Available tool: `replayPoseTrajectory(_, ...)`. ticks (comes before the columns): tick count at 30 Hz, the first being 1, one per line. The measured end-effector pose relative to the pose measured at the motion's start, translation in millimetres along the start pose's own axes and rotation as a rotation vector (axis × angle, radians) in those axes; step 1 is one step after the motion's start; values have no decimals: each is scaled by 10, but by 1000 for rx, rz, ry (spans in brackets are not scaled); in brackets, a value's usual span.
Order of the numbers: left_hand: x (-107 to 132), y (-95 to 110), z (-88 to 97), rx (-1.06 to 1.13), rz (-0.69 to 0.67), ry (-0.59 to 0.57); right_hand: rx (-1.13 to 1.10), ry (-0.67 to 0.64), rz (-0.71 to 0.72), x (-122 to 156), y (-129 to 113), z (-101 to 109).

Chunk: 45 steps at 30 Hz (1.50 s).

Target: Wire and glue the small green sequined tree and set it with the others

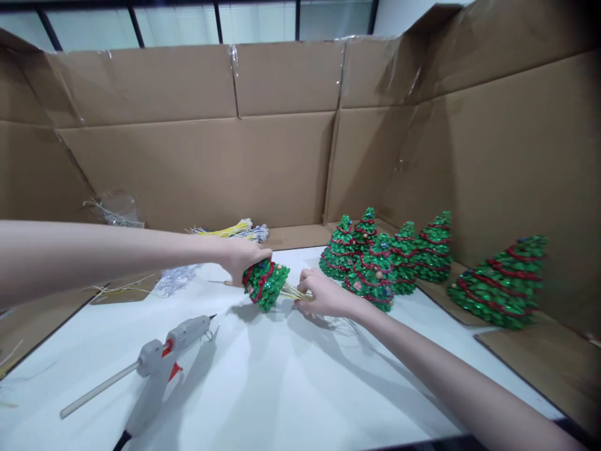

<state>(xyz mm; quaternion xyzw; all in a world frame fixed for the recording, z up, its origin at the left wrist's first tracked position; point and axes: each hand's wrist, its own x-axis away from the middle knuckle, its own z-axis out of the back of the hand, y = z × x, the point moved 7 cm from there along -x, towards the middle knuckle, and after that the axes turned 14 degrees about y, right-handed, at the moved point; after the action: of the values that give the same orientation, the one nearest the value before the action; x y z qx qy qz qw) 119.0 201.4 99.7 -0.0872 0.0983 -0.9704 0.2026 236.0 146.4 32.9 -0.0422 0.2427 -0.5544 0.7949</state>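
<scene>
Near the middle of the white table, my left hand (244,258) grips a small green Christmas tree (265,287) with red garland, tipped on its side so its base faces right. My right hand (319,293) is closed around thin pale wires (292,292) that run from the tree's base. The fingertips of that hand are partly hidden behind its knuckles. A white glue gun (173,351) with an orange trigger and a glue stick in its back lies to the left, its nozzle pointing toward the held tree.
Several finished-looking green trees (370,269) stand to the right, with another tree (502,282) farther right on cardboard. Bundles of yellow and white wires (230,229) lie at the back. A clear plastic bag (117,208) sits at the back left. Cardboard walls (282,163) surround the table (263,388).
</scene>
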Motion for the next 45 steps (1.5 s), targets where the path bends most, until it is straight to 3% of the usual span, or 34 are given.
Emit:
replayPoseTrajectory(6,-430,-216,531,-387,12,28,-212,145,-118,-33,175,14)
replayPoseTrajectory(12,-1074,-300,651,-592,-38,31,-831,182,-500,-6,430,-133)
replayPoseTrajectory(15,-1349,-268,626,-609,-65,59,-999,224,-648,25,513,-176)
replayPoseTrajectory(19,-1654,-308,536,-610,-81,89,-1094,253,-735,27,578,-234)
replayPoseTrajectory(29,-2293,-544,246,-544,-17,227,-1073,294,-891,71,766,-269)
replayPoseTrajectory(39,-2854,-635,-138,-445,21,355,-993,222,-721,57,629,-246)
replayPoseTrajectory(45,-3094,-621,-170,-473,55,386,-908,221,-692,72,632,-194)
